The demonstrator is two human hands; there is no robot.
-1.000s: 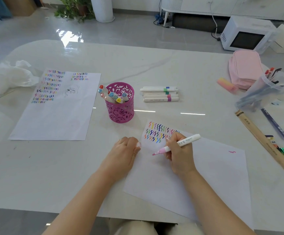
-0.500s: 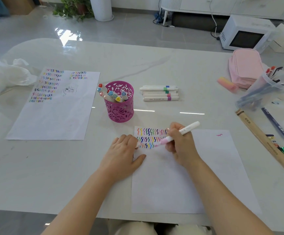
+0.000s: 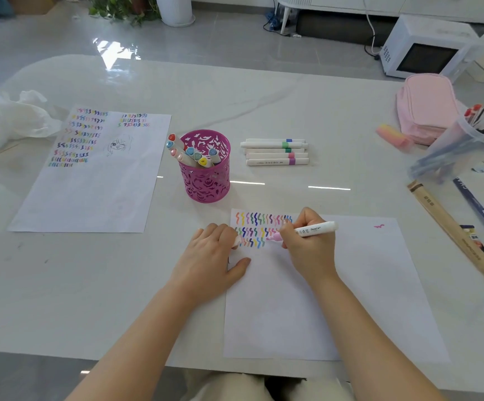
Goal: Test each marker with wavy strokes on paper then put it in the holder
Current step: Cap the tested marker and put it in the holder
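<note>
The paper point(image 3: 307, 299) lies flat on the surface point(image 3: 61, 285), pinned by the left hand point(image 3: 214, 256), fingers spread, so strokes won't drag it. Right hand point(image 3: 307, 244) fingers pinch the marker point(image 3: 313, 230), tip at the wavy rows; the holder point(image 3: 206, 175) stands just beyond.

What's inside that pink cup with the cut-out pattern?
The pink holder holds several markers, leaning left, their round coloured caps poking above the rim: red, blue, pink, yellow among them. Their barrels are mostly hidden by the wall, so whatever lies at the bottom cannot be seen.
</note>
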